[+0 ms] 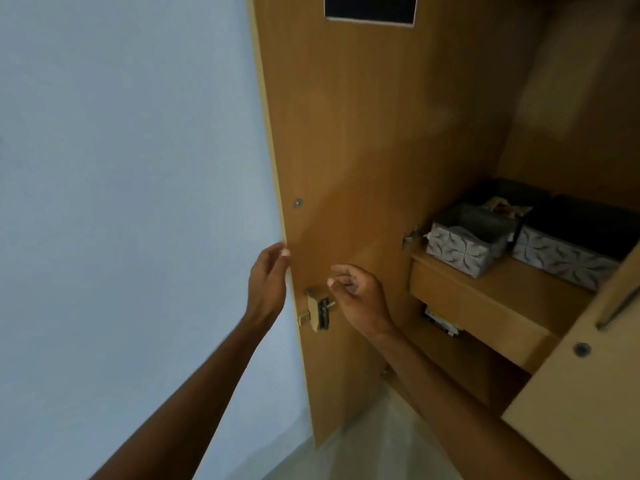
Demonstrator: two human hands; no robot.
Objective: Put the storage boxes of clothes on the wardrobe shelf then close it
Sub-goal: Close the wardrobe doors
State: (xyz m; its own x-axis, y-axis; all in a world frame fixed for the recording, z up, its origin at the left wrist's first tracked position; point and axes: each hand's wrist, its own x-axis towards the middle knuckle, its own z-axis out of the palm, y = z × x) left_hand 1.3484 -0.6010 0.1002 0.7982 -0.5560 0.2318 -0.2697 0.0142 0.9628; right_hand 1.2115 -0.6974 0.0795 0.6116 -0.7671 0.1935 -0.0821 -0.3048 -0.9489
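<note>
The left hand (268, 284) is at the free edge of the open door (346, 150). Its fingers are curled around this edge and the thumb tip lies on the inner face, so the hand grips the door. The right hand (360, 296) is in front of the inner face of the door, just beside the lock (317, 311). It is half open, with the fingers loosely bent, and it holds nothing. If its fingertips touch the small metal pin of the lock, I cannot tell. Both forearms are bare and come up from the bottom of the view.

The lock is a metal piece fixed on the inner face, near the edge, below the left hand. A little above the left hand there is a round screw head (298, 203) in the wood. At the top of the door a dark card (370, 10) with a white border is stuck on it.

To the right, inside the wardrobe, two boxes (464, 242) stand on the shelf (491, 289), side by side and nearly touching. Both are of grey cloth with a pale leaf pattern. The left box shows some light fabric at its back; the right box (568, 254) has dark content. Under the shelf, some papers (441, 320) are partly seen. At the lower right is a second door (581, 393) with a metal handle (620, 306).

Left of the door is a plain pale blue wall (121, 168).
</note>
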